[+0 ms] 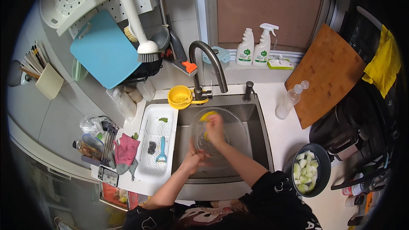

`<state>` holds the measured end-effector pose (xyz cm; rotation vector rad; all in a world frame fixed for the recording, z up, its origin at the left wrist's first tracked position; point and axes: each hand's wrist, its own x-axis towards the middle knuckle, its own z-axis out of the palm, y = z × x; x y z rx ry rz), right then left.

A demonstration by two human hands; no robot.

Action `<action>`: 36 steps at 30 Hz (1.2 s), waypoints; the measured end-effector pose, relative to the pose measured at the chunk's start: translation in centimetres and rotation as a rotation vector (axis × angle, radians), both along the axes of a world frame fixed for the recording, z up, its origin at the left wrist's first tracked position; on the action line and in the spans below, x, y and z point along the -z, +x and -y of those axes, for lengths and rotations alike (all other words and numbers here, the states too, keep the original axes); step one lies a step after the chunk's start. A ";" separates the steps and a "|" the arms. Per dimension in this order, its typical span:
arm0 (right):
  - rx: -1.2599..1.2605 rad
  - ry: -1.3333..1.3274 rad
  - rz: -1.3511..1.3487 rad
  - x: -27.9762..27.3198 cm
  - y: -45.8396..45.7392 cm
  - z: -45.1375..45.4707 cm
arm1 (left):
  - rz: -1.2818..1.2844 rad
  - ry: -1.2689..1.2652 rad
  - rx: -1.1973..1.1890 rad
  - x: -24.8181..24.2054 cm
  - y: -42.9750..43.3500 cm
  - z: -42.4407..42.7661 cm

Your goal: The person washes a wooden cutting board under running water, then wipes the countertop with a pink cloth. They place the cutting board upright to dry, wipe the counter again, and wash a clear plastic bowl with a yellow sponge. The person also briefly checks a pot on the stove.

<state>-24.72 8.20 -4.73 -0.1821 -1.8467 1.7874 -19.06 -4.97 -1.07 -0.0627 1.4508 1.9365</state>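
Over the stainless steel sink (255,140), a transparent bowl (238,131) is tilted with its inside towards me. My left hand (193,160) grips the bowl at its lower left edge. Inside the bowl is my right hand (216,129), blurred by motion, with its fingers closed on a yellow sponge or cloth (208,116). The blur hides which of the two it is. Behind the bowl arches a dark metal faucet (211,46). A yellow strainer cup (180,96) stands beside the faucet's base.
Left of the sink, a white perforated drain tray (150,174) holds a blue peeler (162,150) and a steel wool pad (151,147). Pink and grey cloths (126,150) lie farther left. At right are a pot (326,179) of cut pale-green vegetable, a plastic bottle (286,105) and a wooden cutting board (329,73).
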 end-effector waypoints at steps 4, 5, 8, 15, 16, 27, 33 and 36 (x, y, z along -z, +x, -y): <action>0.600 -0.054 -0.065 0.4 -0.6 0.8 | -0.133 0.000 -0.003 0.1 1.0 -0.7; 0.311 -0.032 0.034 0.4 -0.3 1.2 | -0.067 0.079 0.069 0.0 1.0 -0.8; -0.471 0.126 0.127 0.1 0.6 1.9 | -0.202 -0.029 -0.044 -1.0 0.0 -0.2; 0.027 1.296 0.205 -2.4 0.7 -2.7 | -0.201 -0.088 -0.100 -1.5 -0.7 0.5; 0.072 1.332 0.316 -2.5 1.3 -2.9 | -0.279 -0.042 -0.187 -1.2 -0.8 0.5; -0.052 1.078 -0.173 -3.9 0.6 -2.9 | -0.193 -0.016 -0.073 -1.1 -1.1 0.4; -0.578 1.093 0.776 -1.8 2.8 -2.0 | -0.319 -0.119 -0.250 -0.6 -1.6 -0.3; -0.717 -0.178 0.207 0.2 3.2 1.4 | -0.666 -0.155 -0.314 0.6 -2.2 -0.4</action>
